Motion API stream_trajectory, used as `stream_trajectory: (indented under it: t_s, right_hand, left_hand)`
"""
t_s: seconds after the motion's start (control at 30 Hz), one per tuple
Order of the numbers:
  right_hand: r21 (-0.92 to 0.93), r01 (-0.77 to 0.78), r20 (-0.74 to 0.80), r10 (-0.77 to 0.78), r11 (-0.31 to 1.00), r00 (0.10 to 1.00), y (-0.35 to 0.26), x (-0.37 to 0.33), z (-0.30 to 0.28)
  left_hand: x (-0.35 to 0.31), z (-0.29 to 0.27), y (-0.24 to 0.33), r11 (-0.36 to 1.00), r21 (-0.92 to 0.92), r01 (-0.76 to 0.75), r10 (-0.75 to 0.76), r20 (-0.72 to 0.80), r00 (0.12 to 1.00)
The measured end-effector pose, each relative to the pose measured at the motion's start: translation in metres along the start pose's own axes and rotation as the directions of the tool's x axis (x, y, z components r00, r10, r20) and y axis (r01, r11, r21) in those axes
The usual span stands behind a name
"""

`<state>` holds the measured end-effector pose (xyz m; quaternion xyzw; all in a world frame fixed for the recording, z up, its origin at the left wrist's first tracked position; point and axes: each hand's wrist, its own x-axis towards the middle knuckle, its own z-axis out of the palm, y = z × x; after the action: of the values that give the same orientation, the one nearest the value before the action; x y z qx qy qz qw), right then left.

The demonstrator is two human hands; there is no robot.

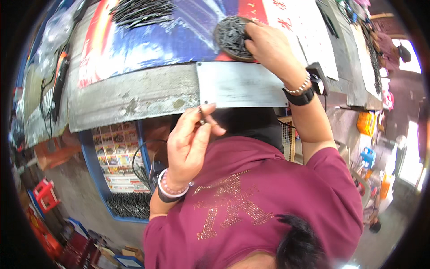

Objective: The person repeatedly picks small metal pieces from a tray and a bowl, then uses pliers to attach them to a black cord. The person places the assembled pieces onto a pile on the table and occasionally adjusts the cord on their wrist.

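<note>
My left hand (187, 148) is raised in front of the table edge, its thumb and fingers pinching a small dark metal piece (202, 118). Farther right, my right hand (272, 48) reaches over the rim of a round bowl (243, 58), fingers curled down at its right side. Slim grey metal pins (233, 36) fill that bowl. What lies between the right fingertips is hidden. Between my hands, a pale metal plate (239, 85) with screws at its corners is set at the table's front edge.
A pile of long dark rods (142, 12) lies on the blue and red printed sheet (188, 42) at the back. Below left, a blue tray (92, 170) holds dark pieces. Plastic bags (56, 36) lie far left. Other people (387, 51) are at the far right.
</note>
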<state>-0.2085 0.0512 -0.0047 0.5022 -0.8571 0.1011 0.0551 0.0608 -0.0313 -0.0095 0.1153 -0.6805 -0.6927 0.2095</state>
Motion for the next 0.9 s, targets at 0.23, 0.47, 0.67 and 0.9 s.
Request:
stream_trajectory:
  t_s: [0.23, 0.47, 0.67, 0.9]
  right_hand:
    - [0.017, 0.043, -0.073, -0.042, 0.999, 0.996, 0.003, 0.005, 0.001]
    - [0.165, 0.061, -0.287, -0.011, 0.984, 0.958, 0.006, 0.003, -0.005]
    - [0.721, -0.072, -0.148, 0.254, 0.689, 0.956, 0.019, -0.028, -0.039]
    - [0.951, -0.122, -0.047, 0.524, 0.283, 0.850, 0.032, -0.113, -0.063]
  left_hand:
    - [-0.009, 0.001, -0.010, 0.964, -0.244, 0.107, -0.136, -0.105, 0.985]
    - [-0.005, 0.010, -0.003, 0.963, -0.231, 0.137, -0.164, -0.102, 0.981]
    - [-0.003, 0.019, 0.002, 0.967, -0.209, 0.148, -0.176, -0.123, 0.977]
    - [0.002, 0.039, 0.001, 0.946, -0.238, 0.220, -0.232, -0.021, 0.972]
